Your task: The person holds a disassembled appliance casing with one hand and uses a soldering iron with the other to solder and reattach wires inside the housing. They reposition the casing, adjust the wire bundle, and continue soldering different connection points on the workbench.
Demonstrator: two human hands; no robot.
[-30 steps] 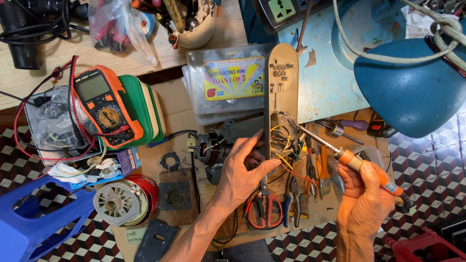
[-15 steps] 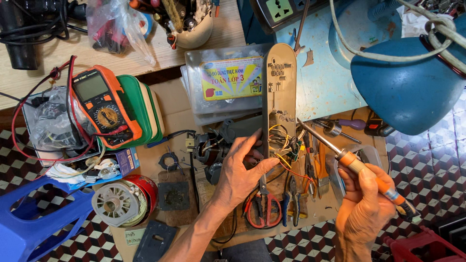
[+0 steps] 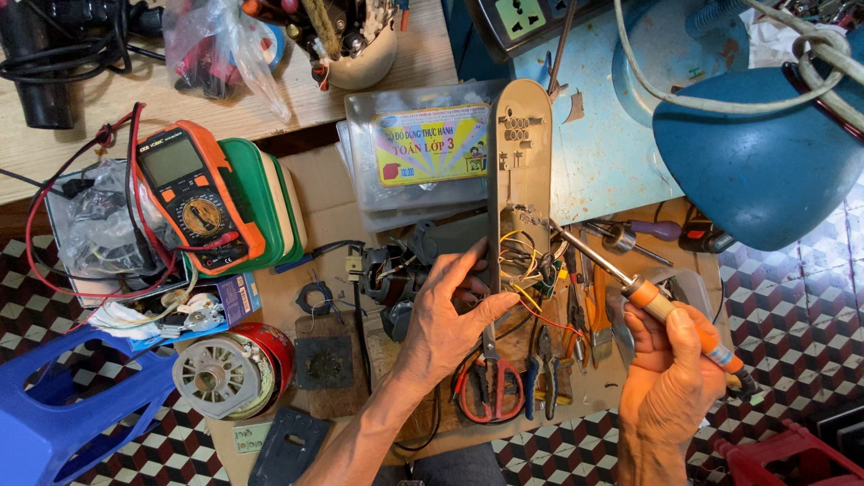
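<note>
One long grey casing, opened, with coloured wires inside. Left hand grips its lower end; right hand, just right of the casing, clasps one orange-handled soldering iron, tip at the wires. One multimeter lies well left of the casing.

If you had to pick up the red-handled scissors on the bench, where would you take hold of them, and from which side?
By the red handle loops, coming from the near edge of the bench, I think. The loops lie toward the person while the blades point away under the left hand and the wires, and pliers crowd the right side.
</note>
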